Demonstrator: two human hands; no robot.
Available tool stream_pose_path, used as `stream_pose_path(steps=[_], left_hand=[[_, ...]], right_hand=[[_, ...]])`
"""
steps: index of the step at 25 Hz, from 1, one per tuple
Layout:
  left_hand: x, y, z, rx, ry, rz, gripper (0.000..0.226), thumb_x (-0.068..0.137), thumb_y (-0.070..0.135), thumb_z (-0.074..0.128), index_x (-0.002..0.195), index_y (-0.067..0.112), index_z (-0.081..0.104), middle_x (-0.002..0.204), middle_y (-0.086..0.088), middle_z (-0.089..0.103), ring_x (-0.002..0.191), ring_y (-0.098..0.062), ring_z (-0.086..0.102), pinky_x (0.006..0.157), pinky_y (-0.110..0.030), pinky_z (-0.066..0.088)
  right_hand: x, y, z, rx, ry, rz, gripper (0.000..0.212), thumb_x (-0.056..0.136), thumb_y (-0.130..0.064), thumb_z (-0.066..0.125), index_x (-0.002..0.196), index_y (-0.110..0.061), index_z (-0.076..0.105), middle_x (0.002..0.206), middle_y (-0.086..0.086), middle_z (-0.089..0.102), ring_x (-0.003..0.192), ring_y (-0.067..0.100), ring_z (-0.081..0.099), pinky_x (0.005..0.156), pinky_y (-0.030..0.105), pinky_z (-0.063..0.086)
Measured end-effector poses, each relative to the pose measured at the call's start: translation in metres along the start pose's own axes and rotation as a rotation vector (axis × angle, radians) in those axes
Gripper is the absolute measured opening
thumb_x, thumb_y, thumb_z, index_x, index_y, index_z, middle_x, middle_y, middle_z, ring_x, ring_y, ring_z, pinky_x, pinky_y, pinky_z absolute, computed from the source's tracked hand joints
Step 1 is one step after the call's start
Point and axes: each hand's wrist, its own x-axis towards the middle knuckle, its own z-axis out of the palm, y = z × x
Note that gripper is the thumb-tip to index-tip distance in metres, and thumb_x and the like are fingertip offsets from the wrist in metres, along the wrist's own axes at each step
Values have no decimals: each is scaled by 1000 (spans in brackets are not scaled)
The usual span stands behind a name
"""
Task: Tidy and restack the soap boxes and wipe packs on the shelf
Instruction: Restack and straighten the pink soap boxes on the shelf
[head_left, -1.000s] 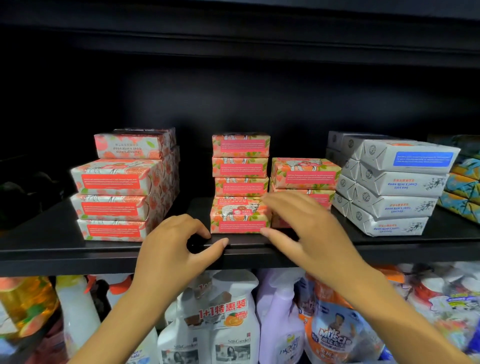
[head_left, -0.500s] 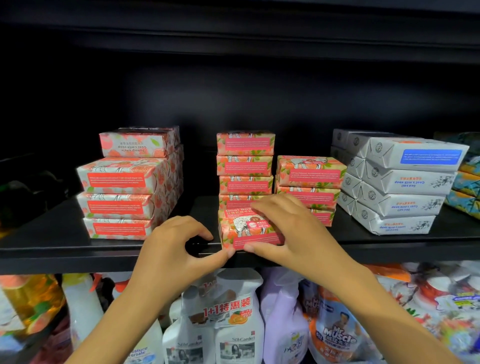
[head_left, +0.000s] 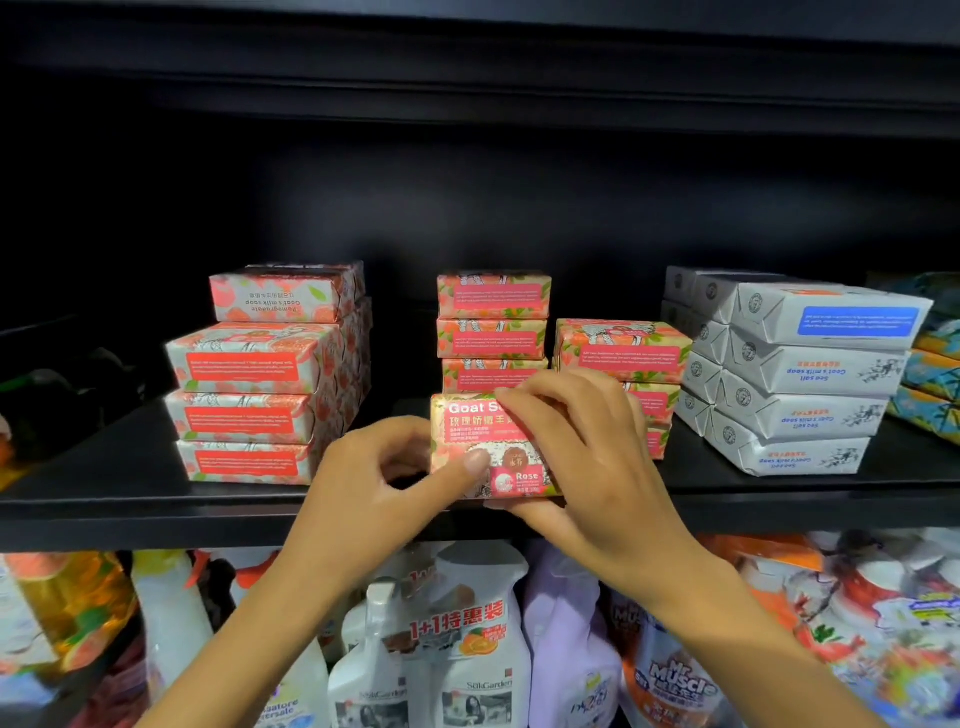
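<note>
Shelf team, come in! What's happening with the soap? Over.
Right hand grips rose soap box; left hand pinches its side. Box tilted up at shelf front. Pink stack close behind.

Black shelf (head_left: 93, 496), dark back panel (head_left: 467, 197); spray bottles (head_left: 467, 654) on tier below.

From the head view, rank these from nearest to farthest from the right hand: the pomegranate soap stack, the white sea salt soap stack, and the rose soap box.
1. Rose soap box, gripped by the right hand at the shelf front.
2. White sea salt soap stack, just to the right.
3. Pomegranate soap stack, on the left, past the left hand.
</note>
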Motion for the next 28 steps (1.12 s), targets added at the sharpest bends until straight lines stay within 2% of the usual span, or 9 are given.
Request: stream_pose_path(steps=[4, 9, 14, 17, 19, 22, 24, 26, 28], left_hand=[[4, 9, 5, -216, 16, -26, 43, 61, 50, 73, 91, 20, 71, 90, 1, 74, 85, -17, 70, 75, -32, 56], [4, 11, 10, -222, 0, 39, 37, 70, 36, 75, 102, 21, 66, 101, 7, 72, 94, -11, 68, 83, -27, 53], [5, 15, 14, -370, -36, 65, 49, 68, 25, 83, 110, 17, 61, 105, 8, 71, 97, -8, 67, 77, -15, 50], [6, 18, 12, -398, -68, -2, 69, 53, 47, 80, 113, 19, 62, 106, 8, 71, 97, -8, 67, 76, -17, 52], [6, 19, 12, -385, -96, 25, 62, 52, 39, 81, 106, 15, 64, 102, 4, 72, 94, -11, 68, 75, -18, 52], [4, 22, 11, -348, -92, 112, 61, 53, 28, 83, 108, 14, 60, 106, 5, 70, 100, -11, 66, 81, -19, 51], [3, 23, 9, -269, -83, 204, 63, 57, 28, 83, 112, 16, 56, 112, 6, 66, 108, -13, 62, 89, -23, 49], [4, 22, 8, -158, -77, 280, 65, 58, 30, 84, 114, 19, 53, 114, 11, 63, 111, -12, 60, 91, -22, 48], [4, 20, 12, -72, -66, 317, 66, 59, 29, 86, 116, 21, 52, 116, 13, 60, 112, -11, 59, 91, -26, 49]], right_hand=[[5, 0, -10, 85, 24, 4, 65, 76, -32, 72, 131, -13, 43, 129, 5, 44, 121, 21, 37, 102, 36, 33], [7, 11, -32, 461, -119, 344, 74, 75, -46, 68, 139, -21, 39, 132, -17, 41, 125, -2, 35, 101, 5, 23], [1, 12, -31, 458, 25, 294, 49, 66, -5, 82, 109, -15, 61, 106, -8, 60, 102, -2, 52, 85, 5, 36], [-6, 10, -26, 378, 142, 166, 52, 58, 23, 67, 100, -5, 59, 103, 3, 59, 102, 7, 53, 88, 10, 37], [-7, 11, -24, 369, 161, 115, 57, 54, 26, 60, 100, -7, 54, 105, 4, 55, 106, 9, 51, 92, 11, 36], [-7, 15, -26, 337, 44, 143, 61, 59, 14, 74, 110, -12, 50, 123, 3, 50, 119, 11, 45, 97, 14, 35], [-6, 19, -33, 410, -126, 256, 79, 64, -21, 85, 131, -21, 43, 137, -7, 41, 127, 2, 38, 101, 12, 31], [-2, 19, -40, 576, -272, 413, 97, 58, -50, 78, 140, -35, 30, 136, -26, 40, 122, -10, 39, 98, 8, 34], [0, 22, -42, 614, -281, 474, 93, 57, -52, 75, 139, -36, 33, 126, -31, 45, 116, -13, 43, 94, 6, 37]])
